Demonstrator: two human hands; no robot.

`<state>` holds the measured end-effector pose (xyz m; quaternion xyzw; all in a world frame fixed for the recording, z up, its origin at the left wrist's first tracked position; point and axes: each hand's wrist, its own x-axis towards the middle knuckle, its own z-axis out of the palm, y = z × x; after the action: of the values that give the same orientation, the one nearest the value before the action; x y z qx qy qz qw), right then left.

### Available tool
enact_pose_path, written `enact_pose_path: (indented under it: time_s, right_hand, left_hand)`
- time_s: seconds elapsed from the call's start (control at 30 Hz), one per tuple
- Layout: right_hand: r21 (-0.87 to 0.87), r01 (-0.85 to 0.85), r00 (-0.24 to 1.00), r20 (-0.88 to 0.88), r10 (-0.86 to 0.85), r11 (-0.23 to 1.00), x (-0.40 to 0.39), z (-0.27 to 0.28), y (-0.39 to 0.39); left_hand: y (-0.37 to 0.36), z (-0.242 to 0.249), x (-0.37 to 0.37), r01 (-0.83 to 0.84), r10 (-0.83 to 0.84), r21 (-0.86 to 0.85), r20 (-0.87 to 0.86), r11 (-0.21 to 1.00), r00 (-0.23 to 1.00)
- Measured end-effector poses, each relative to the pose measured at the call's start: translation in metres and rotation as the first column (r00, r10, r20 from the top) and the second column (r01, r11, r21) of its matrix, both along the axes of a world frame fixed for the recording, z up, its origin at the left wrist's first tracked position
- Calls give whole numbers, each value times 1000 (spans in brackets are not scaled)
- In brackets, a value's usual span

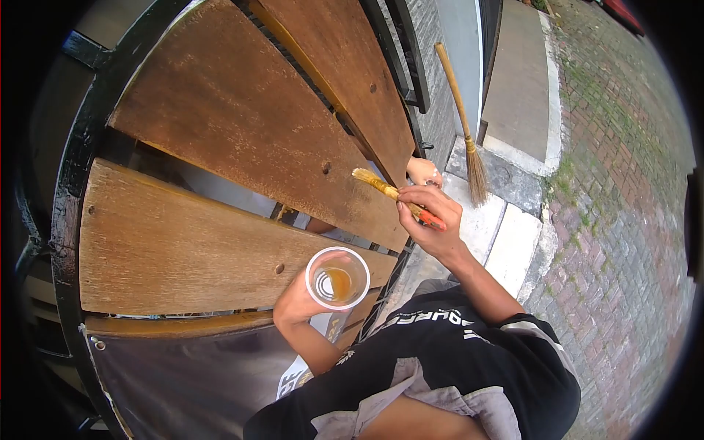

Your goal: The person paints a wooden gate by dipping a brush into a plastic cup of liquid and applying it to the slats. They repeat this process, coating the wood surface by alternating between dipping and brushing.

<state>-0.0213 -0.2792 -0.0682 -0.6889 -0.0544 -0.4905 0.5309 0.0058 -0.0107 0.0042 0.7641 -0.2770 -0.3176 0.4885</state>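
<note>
Black shirt [455, 352]: on the wearer, just below the cup. Clear plastic cup [352, 253]: one, open-topped, with a shallow pool of amber liquid [339, 284] at its bottom. Left hand [295, 299]: wrapped around the cup's side, some fingers hidden from view. Right hand [446, 209]: above and right of the cup, pinching a brush [383, 186] with a red-ended handle, bristles directed away from the wearer; whether they touch wood cannot be told. Pale plank [183, 242]: mostly left of the cup, which overlaps it in view. Dark plank [235, 110]: above the cup, bristle tips in front of it, its surface mottled. Black metal frame [70, 191]: far left of the cup. Broom [473, 161]: well apart, above and right of the cup. Hazards, as judged: a tilted left wrist or a knock against wood could spill the liquid; overloaded bristles could drip through the gaps between planks; a loose pinch could let the brush twist and streak the surface.
</note>
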Motion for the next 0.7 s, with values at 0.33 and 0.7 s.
enact_pose_path:
  time_s: [0.33, 0.7]
  right_hand:
    - [-15, -65, 996, -56, 64, 998, 8, -1, 12]
    - [102, -125, 989, -71, 133, 987, 18, -11, 12]
  left_hand:
    - [2, 1, -2, 17, -17, 8, 34, 1000, 999]
    - [2, -4, 1, 44, -43, -6, 60, 999, 997]
